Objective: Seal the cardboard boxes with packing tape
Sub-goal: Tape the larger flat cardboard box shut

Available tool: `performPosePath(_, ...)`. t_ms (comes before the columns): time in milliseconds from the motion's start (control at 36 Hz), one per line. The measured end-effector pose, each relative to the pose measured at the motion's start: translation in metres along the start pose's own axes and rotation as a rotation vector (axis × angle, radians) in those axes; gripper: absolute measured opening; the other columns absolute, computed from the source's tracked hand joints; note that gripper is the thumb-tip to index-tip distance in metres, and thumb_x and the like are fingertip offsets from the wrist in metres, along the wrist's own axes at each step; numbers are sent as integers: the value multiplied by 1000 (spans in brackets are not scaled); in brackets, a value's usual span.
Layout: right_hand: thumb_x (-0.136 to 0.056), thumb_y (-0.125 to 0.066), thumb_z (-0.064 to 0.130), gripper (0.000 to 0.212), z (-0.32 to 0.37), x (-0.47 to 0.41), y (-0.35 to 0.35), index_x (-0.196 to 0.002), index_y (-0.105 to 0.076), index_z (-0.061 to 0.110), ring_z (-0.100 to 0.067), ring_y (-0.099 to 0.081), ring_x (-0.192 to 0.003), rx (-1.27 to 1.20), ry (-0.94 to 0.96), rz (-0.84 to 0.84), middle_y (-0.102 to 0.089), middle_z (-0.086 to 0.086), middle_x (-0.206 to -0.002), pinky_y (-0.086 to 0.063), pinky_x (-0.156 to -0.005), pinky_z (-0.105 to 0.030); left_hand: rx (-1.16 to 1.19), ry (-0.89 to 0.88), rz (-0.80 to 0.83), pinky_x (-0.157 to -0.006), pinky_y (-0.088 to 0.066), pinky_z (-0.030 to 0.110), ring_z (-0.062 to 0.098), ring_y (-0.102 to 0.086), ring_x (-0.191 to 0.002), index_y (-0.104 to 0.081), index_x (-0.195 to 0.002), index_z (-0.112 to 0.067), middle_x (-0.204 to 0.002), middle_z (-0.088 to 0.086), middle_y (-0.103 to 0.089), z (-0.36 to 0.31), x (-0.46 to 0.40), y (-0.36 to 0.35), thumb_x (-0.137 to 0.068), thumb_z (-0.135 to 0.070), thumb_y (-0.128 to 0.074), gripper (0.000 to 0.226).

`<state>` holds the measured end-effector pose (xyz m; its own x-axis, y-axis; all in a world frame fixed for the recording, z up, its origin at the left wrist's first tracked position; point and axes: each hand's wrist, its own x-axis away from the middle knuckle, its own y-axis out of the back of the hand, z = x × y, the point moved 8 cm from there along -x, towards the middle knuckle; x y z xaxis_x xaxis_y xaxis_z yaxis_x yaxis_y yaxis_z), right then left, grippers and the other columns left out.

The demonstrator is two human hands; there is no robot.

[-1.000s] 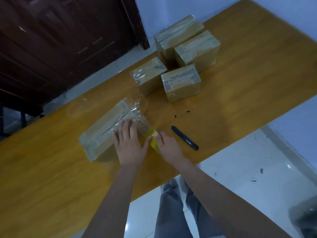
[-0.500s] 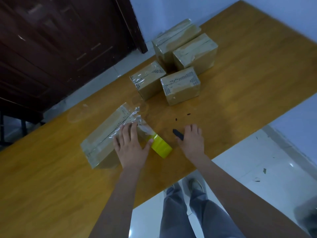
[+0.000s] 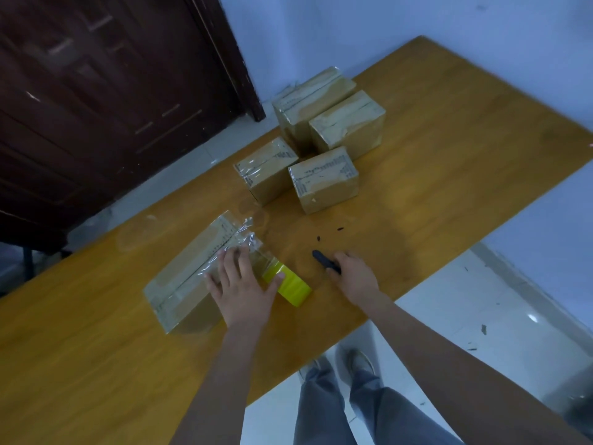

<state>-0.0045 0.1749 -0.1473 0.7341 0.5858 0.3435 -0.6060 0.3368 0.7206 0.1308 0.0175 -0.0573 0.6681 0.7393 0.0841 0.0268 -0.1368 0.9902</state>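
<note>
At lower-left centre, the left hand (image 3: 239, 292) lies spread on the cardboard box (image 3: 189, 277), pinning the tape beside its yellow roll (image 3: 290, 285), while the right hand (image 3: 354, 277) grips the black cutter (image 3: 322, 259) on the surface (image 3: 449, 187), probably for cutting.

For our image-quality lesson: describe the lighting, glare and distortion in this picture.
Head view: dim, bluish light; glare on the crinkled clear tape over the box under the left hand; wide-angle lens tilts the table and door; right hand slightly soft.

table: long orange-brown wooden top (image 3: 465, 175), running diagonally | door: dark brown, panelled (image 3: 106, 101), upper left | wall: pale blue-white (image 3: 417, 17), top | floor: light tiles (image 3: 500, 322), lower right | light: dim, bluish
</note>
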Motion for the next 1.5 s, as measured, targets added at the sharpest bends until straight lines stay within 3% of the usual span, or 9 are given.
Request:
performPosePath(167,-96,-49,29,18,32,3,19,-107,-56,16,-22,-54,-67,-98,137,49,-54,-3,-76,-39,-55,-34,-32,20,84,-116,9,49,19,12,-147,-3,-152,-22,-158,2,0,-2,1,0,-82,-74,-41,95)
performPosePath(278,-99,-43,30,23,64,11,33,-112,-58,18,-19,-51,-57,-84,242,91,-59,-6,-73,-37,-49,-33,-59,21,111,-116,7,51,20,11,-147,-2,-151,-20,-158,2,0,-3,2,3,-82,-75,-41,96)
performPosePath(389,-98,-44,32,27,91,18,47,-113,-60,19,-22,-59,-67,13,306,80,-63,-5,-78,-46,-56,-37,-52,22,127,-115,6,51,20,12,-147,2,-152,-22,-158,1,1,-3,3,4,-82,-75,-40,97)
performPosePath(500,-96,-46,37,29,109,27,56,-118,-58,22,-17,-56,-68,120,357,68,-65,0,-85,-43,-54,-29,-63,23,133,-116,5,51,19,13,-147,3,-152,-22,-159,-1,2,-3,4,5,-84,-75,-38,95)
performPosePath(611,-95,-49,36,24,121,31,58,-110,-58,20,-20,-59,-71,190,410,82,-65,-2,-84,-39,-51,-28,-88,10,117,-116,4,52,20,10,-147,3,-151,-22,-159,-2,1,-5,6,7,-85,-74,-36,93)
performPosePath(806,-93,-51,37,23,135,32,66,-109,-61,23,-20,-61,-81,334,500,107,-67,-1,-92,-52,-67,-35,-98,0,129,-116,2,55,22,9,-147,10,-151,-25,-159,-1,0,-3,4,5,-83,-77,-34,97)
performPosePath(1083,-96,-46,37,24,149,32,59,-110,-59,22,-24,-62,-83,544,548,50,-65,-5,-91,-45,-59,-30,-128,-30,142,-114,5,57,25,12,-147,14,-151,-21,-159,1,4,-4,6,4,-84,-78,-29,98)
performPosePath(1500,-96,-47,35,23,154,21,58,-108,-61,21,-25,-62,-85,600,519,84,-66,-5,-91,-44,-60,-31,-148,-51,119,-113,4,58,24,16,-146,16,-151,-21,-159,1,10,-2,7,-1,-83,-79,-24,98)
